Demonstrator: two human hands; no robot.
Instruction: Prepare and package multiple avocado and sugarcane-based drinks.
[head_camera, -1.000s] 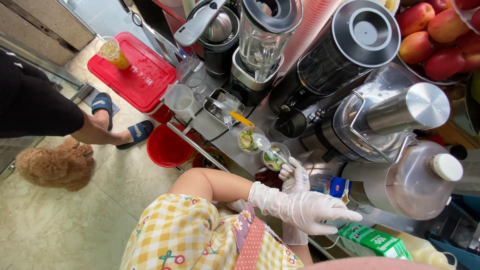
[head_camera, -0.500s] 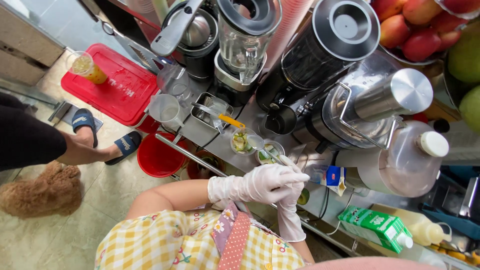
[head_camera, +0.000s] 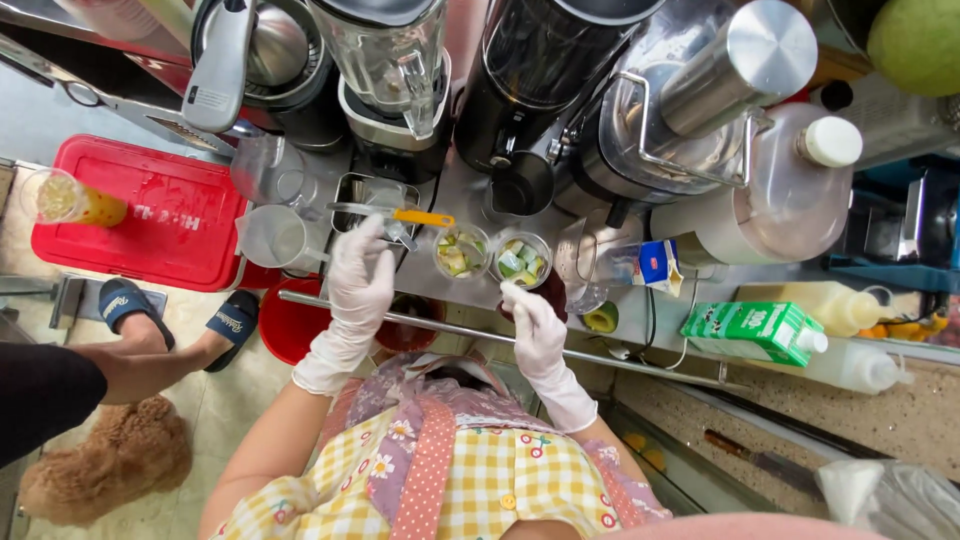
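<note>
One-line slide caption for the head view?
Gloved left hand reaches the orange-handled tool while right hand touches a cup of cut fruit.

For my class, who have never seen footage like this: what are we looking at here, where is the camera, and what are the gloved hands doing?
This is one picture from a camera worn on a person's head, looking straight down at a drinks counter. Both hands wear white gloves. The left hand reaches to a metal tray where a tool with an orange handle lies. The right hand touches one of two small cups of cut fruit, beside the other cup. Blenders stand behind; a green carton lies to the right. Another person's sandalled feet show on the floor.
</note>
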